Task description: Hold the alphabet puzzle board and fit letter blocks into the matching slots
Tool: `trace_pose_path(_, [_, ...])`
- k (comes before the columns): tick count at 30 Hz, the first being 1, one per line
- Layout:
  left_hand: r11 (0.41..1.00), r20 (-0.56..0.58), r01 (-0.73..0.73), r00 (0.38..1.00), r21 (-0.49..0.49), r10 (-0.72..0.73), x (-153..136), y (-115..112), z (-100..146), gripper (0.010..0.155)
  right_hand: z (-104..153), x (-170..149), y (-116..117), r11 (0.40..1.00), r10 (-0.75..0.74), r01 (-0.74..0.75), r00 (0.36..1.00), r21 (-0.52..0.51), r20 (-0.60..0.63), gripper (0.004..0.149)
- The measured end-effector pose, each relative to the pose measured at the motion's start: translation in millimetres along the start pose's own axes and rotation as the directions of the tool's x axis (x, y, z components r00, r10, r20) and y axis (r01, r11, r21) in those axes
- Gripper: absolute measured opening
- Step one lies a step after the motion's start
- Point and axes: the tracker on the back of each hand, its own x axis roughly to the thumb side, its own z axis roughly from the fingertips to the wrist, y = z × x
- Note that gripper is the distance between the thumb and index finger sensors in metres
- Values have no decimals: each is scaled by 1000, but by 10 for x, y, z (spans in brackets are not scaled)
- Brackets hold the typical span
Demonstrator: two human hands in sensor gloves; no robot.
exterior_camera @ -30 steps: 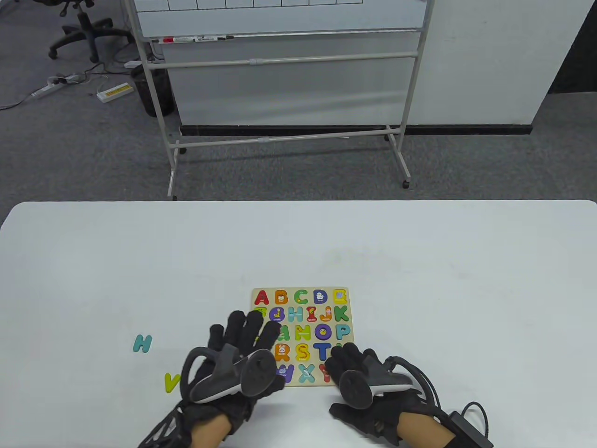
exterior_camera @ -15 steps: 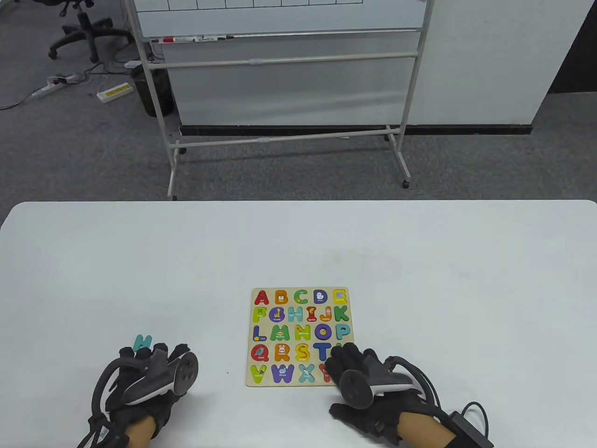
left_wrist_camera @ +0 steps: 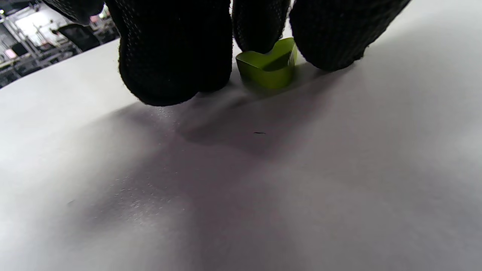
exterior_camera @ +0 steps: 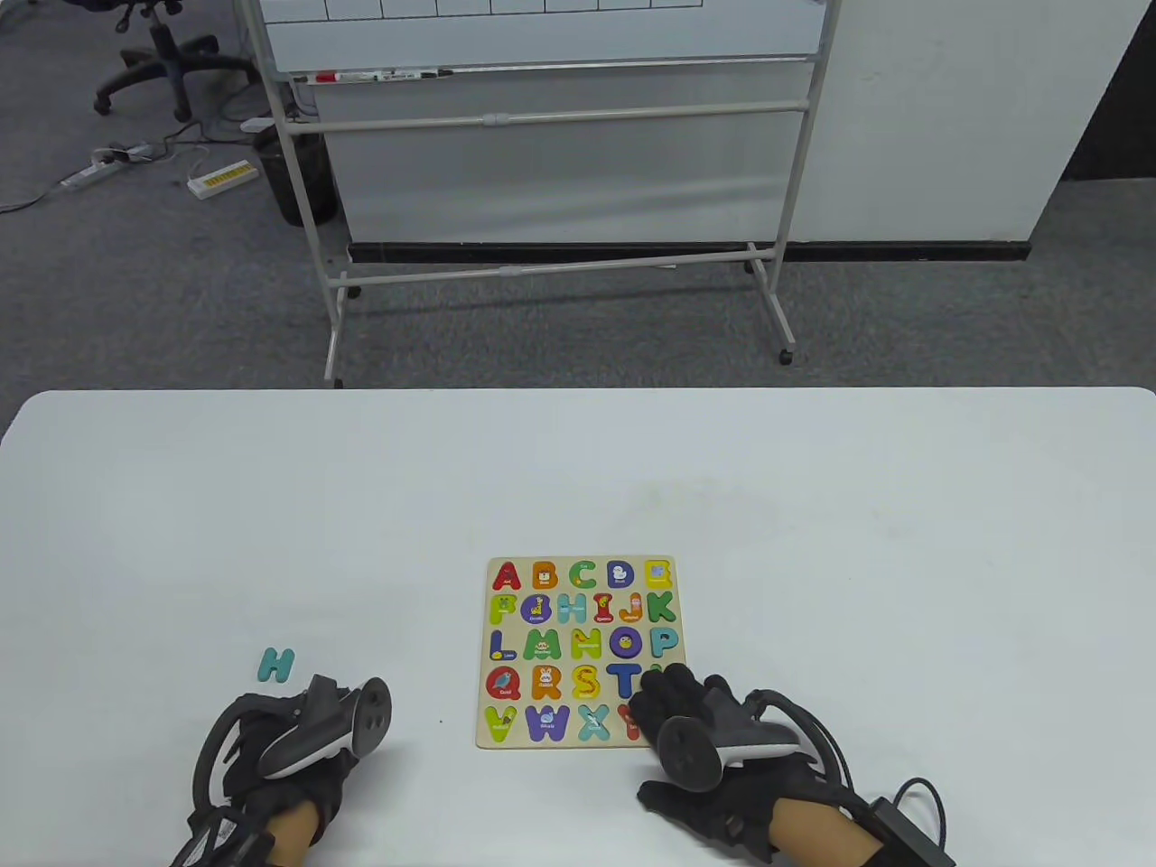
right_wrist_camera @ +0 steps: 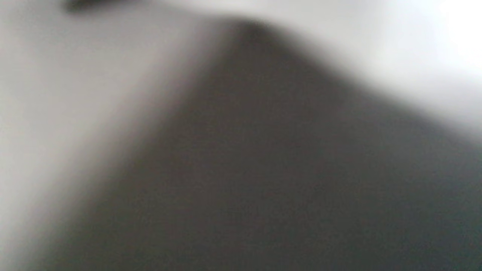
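My right hand (exterior_camera: 691,722) rests on the near right corner of the alphabet puzzle board (exterior_camera: 582,652), fingers spread flat over it; the right wrist view is only blur. The board's rows read A B C D E, F G H I J K, L M N O P, Q R S T, V W X. My left hand (exterior_camera: 298,736) is down on the white table (exterior_camera: 813,506), its fingertips (left_wrist_camera: 173,67) closing around the green V block (left_wrist_camera: 269,64), touching it. The teal H block (exterior_camera: 275,665) lies just beyond.
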Motion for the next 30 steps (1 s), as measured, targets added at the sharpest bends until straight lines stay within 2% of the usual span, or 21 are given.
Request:
trace_pose_path(3, [998, -17, -23, 1000, 51, 24, 29, -11, -14, 57, 0, 0, 0, 1000, 0, 0, 1000, 0, 0, 89])
trace_pose_path(8, [990, -46, -88, 994, 114, 94, 16, -13, -29, 51, -1, 1, 0, 1000, 0, 0, 1000, 0, 2, 90])
trace_pose_path(20, [983, -111, -151, 980, 108, 163, 24, 32, -54, 52, 0, 1, 1, 1000, 0, 0, 1000, 0, 2, 90])
trace_pose_path(25, [965, -85, -226, 968, 134, 238, 228, 217, -24, 52, 0, 1, 0, 1000, 0, 0, 1000, -4, 2, 90])
trace_pose_path(30, [953, -31, -261, 963, 153, 269, 549, 485, -32, 52, 1, 0, -3, 1000, -1, 1, 1000, -8, 0, 91])
